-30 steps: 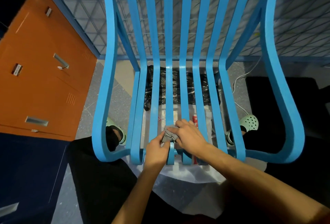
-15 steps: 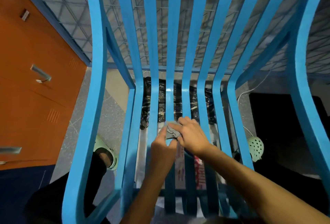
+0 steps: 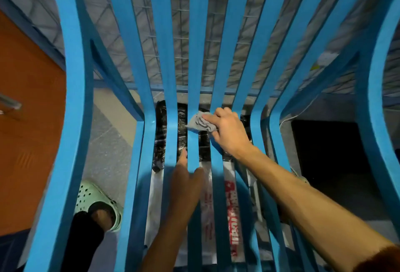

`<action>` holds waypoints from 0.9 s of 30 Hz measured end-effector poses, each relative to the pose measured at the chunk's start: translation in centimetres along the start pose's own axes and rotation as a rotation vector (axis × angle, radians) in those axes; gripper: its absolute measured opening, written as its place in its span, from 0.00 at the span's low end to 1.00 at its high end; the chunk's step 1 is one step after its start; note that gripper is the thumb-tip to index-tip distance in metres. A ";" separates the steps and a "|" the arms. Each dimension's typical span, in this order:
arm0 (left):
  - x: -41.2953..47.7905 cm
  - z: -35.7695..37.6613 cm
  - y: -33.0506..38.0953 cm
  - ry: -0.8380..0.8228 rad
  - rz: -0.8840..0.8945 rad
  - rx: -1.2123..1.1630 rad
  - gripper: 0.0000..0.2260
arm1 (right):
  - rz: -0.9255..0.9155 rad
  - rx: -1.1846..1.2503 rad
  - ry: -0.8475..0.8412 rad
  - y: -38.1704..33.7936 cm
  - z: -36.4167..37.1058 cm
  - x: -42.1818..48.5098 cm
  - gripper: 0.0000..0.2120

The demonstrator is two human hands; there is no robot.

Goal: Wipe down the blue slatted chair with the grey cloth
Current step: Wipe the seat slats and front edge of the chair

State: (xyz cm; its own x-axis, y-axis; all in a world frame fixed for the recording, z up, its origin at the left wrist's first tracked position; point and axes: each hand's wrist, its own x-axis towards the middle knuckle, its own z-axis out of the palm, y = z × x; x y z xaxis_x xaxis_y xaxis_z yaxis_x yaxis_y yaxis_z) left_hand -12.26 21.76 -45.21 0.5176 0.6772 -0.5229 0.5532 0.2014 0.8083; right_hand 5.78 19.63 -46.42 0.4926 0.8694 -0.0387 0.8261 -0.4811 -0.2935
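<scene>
Head view: right hand [image 3: 229, 134] held the grey cloth [image 3: 200, 123] in its grip against the blue slatted chair [image 3: 164, 55]; left hand [image 3: 184, 185] was blurred, its grip impossible to tell.

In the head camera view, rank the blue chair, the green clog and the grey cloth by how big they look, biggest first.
1. blue slatted chair, filling the frame.
2. green clog, partly hidden behind the chair's side rail.
3. grey cloth, bunched and partly under the right hand, so its true size is unsure.
</scene>
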 end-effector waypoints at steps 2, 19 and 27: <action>-0.3 0.1 0.1 -0.011 -0.004 0.011 0.24 | -0.031 0.048 0.051 -0.3 0.2 -0.8 0.24; -1.0 -1.1 0.4 -0.131 -0.035 0.172 0.28 | -0.073 0.023 -0.026 -1.4 0.4 2.2 0.23; 0.0 -2.3 0.6 -0.136 -0.035 0.198 0.27 | -0.027 0.136 -0.126 -2.7 1.0 -0.2 0.17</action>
State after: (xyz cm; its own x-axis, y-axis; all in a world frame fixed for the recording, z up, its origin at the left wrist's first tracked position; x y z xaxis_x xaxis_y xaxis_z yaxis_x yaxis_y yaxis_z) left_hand -13.40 23.52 -44.10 0.5714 0.5680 -0.5923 0.6826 0.0718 0.7273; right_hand 3.15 20.91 -46.59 0.4256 0.8931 -0.1457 0.7895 -0.4451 -0.4226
